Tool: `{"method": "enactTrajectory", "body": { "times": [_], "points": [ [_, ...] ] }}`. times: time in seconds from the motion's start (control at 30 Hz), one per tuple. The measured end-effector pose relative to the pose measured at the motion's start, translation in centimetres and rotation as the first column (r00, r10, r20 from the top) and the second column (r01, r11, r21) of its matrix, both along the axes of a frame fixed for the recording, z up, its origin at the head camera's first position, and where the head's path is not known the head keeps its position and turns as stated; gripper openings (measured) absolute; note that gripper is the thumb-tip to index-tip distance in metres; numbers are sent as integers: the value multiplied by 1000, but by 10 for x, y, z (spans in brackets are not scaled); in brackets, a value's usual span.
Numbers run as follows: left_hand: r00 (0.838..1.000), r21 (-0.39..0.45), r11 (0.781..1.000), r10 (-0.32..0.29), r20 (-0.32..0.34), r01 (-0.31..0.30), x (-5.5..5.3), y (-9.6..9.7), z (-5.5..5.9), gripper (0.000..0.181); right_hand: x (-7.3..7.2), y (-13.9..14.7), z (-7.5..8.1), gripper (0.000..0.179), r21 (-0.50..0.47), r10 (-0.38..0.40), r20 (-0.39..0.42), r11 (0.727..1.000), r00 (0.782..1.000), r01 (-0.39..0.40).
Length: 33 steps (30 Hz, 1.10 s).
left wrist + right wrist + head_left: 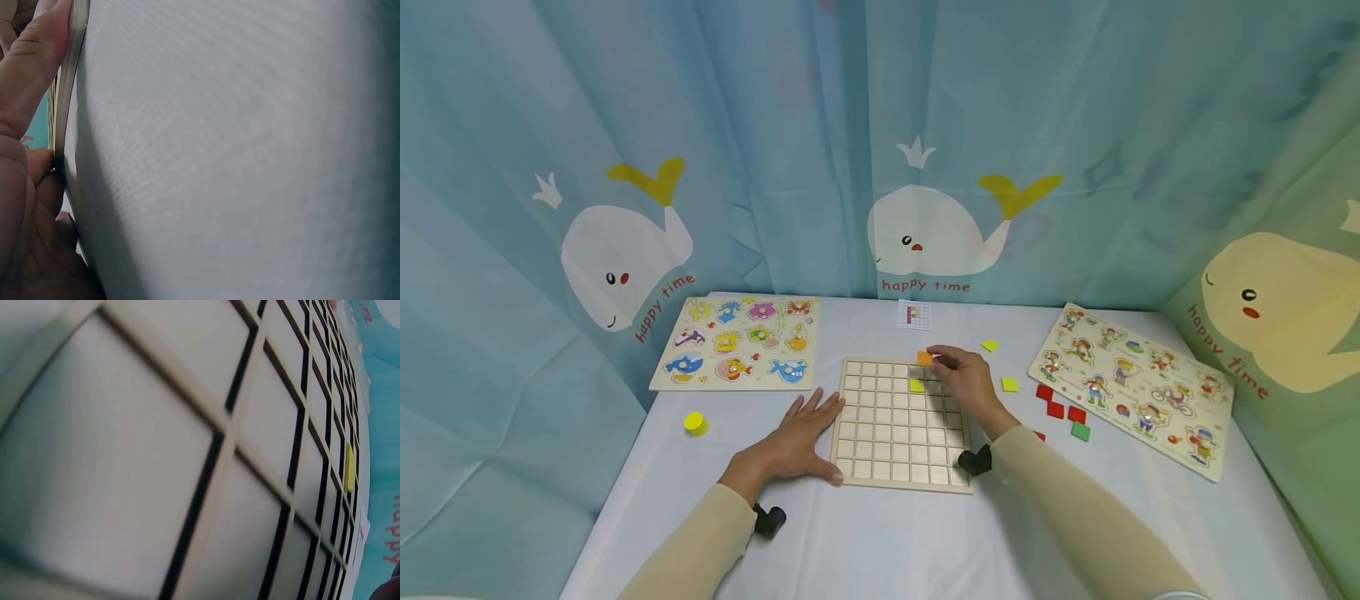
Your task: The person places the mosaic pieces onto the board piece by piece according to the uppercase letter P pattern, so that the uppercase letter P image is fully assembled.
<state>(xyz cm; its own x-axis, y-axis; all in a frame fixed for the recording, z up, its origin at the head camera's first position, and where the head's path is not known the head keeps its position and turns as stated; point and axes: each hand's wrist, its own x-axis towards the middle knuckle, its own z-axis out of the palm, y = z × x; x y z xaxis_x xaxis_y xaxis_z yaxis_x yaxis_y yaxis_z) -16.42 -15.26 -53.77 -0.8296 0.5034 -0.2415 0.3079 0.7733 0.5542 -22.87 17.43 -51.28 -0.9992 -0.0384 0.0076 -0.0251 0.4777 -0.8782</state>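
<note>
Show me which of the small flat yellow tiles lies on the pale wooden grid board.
The small flat yellow tile left of the right hand. It alone rests on the board; the other two yellow tiles lie right of it on the white tablecloth.

A children's play corner, by the look of it: blue curtains (820, 125) printed with cartoon whales (936, 233) and "happy time" hang behind the grid board (902, 434); an animal puzzle (760, 384) lies left of it, a figure puzzle (1142, 390) to its right, on a white-covered worktop (850, 546).
</note>
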Motion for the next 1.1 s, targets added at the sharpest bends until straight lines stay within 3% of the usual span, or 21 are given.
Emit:
{"method": "enactTrajectory", "body": {
  "times": [0.2, 0.67, 1.1],
  "points": [
    [1000, -3, 1000, -10, -3, 10, -1, 0, -1, 130, -2, -12, -5, 30, 51, 48, -20, 998, 999, -47],
    [1000, 5, 1000, -2, -2, 2, 0, 1, -1, 129, 1, -26, -13, 26, 120, 98, 32, 988, 995, -102],
    [1000, 4, 1000, 10, 2, -10, 0, 1, 0, 130, 4, -32, -13, 27, 170, 132, -4, 977, 991, -129]
  ]
}}
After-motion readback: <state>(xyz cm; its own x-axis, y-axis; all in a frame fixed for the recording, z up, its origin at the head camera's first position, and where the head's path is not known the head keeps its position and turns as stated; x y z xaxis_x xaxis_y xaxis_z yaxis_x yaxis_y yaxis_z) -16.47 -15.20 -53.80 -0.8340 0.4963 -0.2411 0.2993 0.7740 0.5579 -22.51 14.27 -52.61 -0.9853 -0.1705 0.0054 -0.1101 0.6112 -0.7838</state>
